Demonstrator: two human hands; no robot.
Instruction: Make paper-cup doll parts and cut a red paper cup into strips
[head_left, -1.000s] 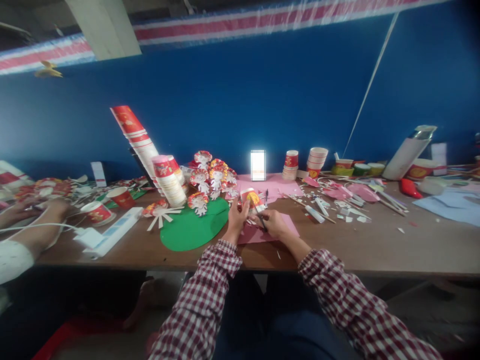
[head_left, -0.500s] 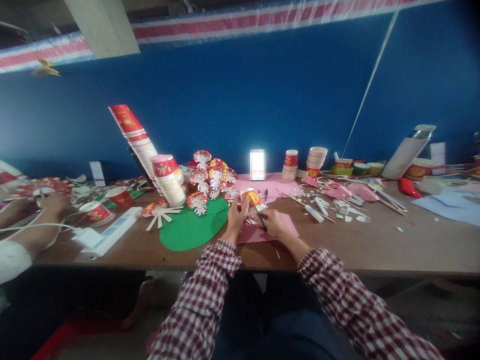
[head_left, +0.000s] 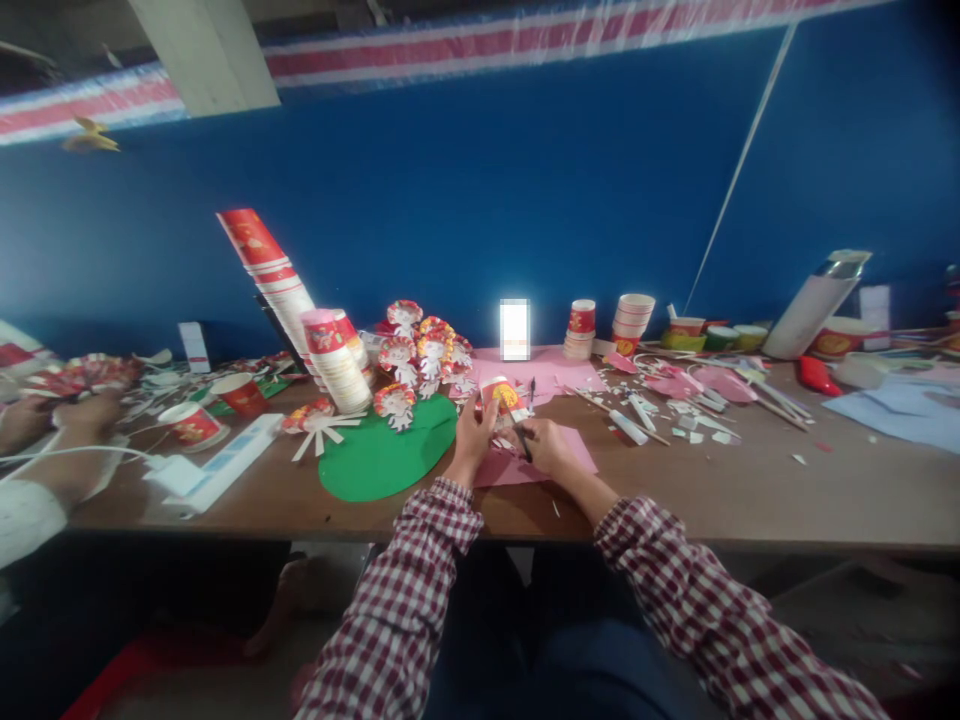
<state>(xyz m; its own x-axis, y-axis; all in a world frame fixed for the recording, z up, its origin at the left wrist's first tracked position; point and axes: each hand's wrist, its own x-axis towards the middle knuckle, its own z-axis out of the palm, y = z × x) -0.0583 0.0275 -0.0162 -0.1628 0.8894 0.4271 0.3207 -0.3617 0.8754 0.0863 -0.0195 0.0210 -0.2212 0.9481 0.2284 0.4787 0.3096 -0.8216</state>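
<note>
In front of me, a red, white and gold paper cup (head_left: 504,393) is tilted above the pink paper. My left hand (head_left: 474,432) is closed around its left side. From the right, my right hand (head_left: 549,446) is closed on dark-handled scissors (head_left: 523,444), their blades pointing up against the cup. My fingers hide part of the blades and the cup's lower edge. Beneath both hands lies a sheet of pink paper (head_left: 576,456). A green paper oval (head_left: 382,460) lies just left of my left hand.
Leaning cup stacks (head_left: 341,375) and paper-cup figures (head_left: 435,350) stand at left. A power strip (head_left: 232,460) lies nearer the other person's hands (head_left: 86,415), which hold a red-and-white paper piece. Paper scraps (head_left: 697,420), a glue stick (head_left: 628,427) and a white tumbler (head_left: 814,305) are at right.
My hands, the cup and the scissors stay almost in place. At the left, the other person's hands have shifted slightly left, and the red-and-white paper piece has turned.
</note>
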